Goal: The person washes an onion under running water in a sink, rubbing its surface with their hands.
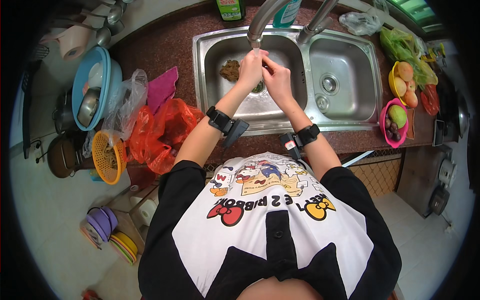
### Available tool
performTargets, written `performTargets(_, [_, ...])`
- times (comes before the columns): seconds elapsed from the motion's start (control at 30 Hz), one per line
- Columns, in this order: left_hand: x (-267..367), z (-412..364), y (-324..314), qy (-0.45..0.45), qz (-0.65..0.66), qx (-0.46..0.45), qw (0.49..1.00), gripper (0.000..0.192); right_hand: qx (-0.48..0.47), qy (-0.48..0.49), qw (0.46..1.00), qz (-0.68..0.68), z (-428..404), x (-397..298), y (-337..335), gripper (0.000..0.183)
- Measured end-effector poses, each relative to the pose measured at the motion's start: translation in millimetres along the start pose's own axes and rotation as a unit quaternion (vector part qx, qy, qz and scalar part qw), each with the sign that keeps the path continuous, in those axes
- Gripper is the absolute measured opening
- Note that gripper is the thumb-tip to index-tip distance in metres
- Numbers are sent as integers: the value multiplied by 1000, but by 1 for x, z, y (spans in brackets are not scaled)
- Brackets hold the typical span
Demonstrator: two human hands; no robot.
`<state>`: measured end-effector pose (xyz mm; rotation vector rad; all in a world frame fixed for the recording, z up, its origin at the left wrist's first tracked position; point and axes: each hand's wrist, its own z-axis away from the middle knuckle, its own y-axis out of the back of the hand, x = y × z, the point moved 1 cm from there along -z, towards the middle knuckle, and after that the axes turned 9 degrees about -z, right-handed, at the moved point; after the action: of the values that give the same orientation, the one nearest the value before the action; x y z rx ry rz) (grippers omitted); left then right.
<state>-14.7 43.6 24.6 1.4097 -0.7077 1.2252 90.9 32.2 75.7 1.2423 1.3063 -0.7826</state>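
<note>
My left hand and my right hand meet over the left basin of a stainless steel double sink, right under the faucet spout. A thin stream of water runs onto them. The fingers are bent and touch at the tips; whether something small is pinched between them is hidden. A brown clump of unclear material lies in the basin to the left of my left hand. Below my hands, green bits sit in the drain.
Left of the sink are a red plastic bag, a magenta cloth, an orange colander and blue basins. Bowls of fruit stand to the right, near a bag of green vegetables. Bottles stand behind the faucet.
</note>
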Motion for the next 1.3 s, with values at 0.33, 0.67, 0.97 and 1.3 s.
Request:
performTargets(0.33, [-5,0,7,-4,109,-73,991,37,-21,-22,993,-117,-8,21,2,29])
performTargets(0.67, [11,11,15,74,248,41,965,30,-63,26,997,-39,-2,6,-4,30])
performTargets(0.97, [31,14,11,32,215,-46,975,28,25,-43,975,-214,-9,30,-5,29])
performTargets(1.3, [34,15,4,12,160,-5,987,26,29,-68,970,-232,-8,24,-3,29])
